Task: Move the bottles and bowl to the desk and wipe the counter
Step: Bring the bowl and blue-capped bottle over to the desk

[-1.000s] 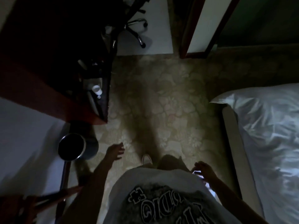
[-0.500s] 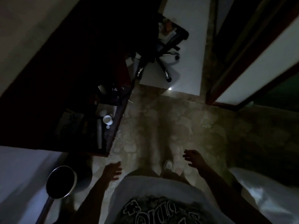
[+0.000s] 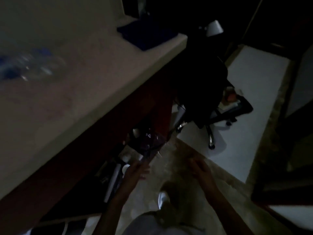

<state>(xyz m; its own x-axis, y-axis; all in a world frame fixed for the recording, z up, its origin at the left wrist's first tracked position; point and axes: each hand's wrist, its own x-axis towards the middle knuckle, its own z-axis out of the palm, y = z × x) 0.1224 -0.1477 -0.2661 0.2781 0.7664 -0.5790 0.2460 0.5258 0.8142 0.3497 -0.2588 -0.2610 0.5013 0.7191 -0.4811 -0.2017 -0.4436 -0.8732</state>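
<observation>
A dim, blurred scene is seen from above. A pale table (image 3: 71, 92) fills the upper left of the frame, edged by a dark red-brown front. On it, at the far left, clear bottles (image 3: 28, 65) with blue parts are smeared by blur — their number cannot be told. A dark blue mat (image 3: 147, 35) lies on the table near its upper corner. Right of the table a black office chair (image 3: 203, 85) is seen on the white floor (image 3: 250, 92), its wheeled base showing. Below the table's front, small white cups (image 3: 127, 157) sit on a dark shelf. The left hand (image 3: 137, 170) is held out at lower centre, its fingers loosely spread and holding nothing. The right hand (image 3: 199, 168) is raised beside it over the patterned carpet (image 3: 179, 156); its fingers appear relaxed and apart, empty. A white shoe (image 3: 163, 198) is seen below
</observation>
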